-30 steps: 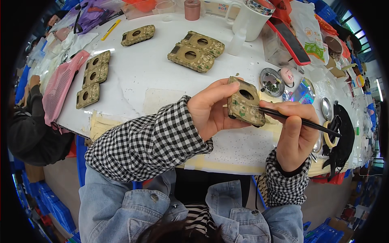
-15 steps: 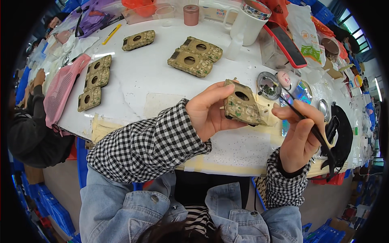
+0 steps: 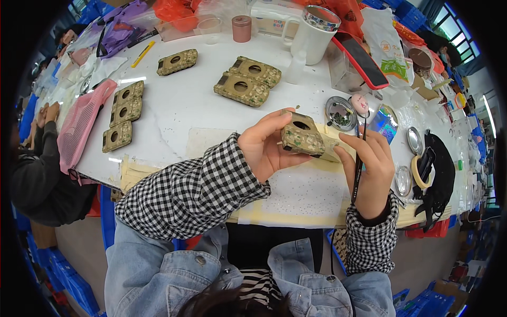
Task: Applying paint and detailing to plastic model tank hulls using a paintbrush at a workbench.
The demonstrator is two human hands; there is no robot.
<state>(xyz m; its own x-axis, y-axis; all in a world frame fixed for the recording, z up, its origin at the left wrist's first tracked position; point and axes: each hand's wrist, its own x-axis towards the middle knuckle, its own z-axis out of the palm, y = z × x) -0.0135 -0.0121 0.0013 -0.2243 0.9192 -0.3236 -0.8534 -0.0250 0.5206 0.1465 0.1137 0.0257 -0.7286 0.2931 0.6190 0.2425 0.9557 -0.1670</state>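
My left hand (image 3: pixel 262 143) grips a camouflage-painted model tank hull (image 3: pixel 302 140), thumb on its top edge and fingers underneath. A round hole in the hull's deck faces up. Just to the right, my right hand (image 3: pixel 373 165) holds black tweezers (image 3: pixel 358 171), which stand nearly upright between its fingers. Thumb and forefinger are close together near the hull's right end; whether they pinch something small cannot be made out. A round dish (image 3: pixel 340 113) with small dark green bits sits beyond my right hand.
Similar hulls rest in a pair (image 3: pixel 247 84), singly (image 3: pixel 177 62) and in a row (image 3: pixel 127 105) at left. A white mug (image 3: pixel 312 39), a red-cased phone (image 3: pixel 361 61) and a black pouch (image 3: pixel 441 169) stand or lie around. A pink mesh bag (image 3: pixel 84 124) hangs over the left edge, near another person's arm.
My right hand has moved left and turned, so the tweezers have swung from a slant to nearly upright. The hull has shifted slightly left and tilted in my left hand.
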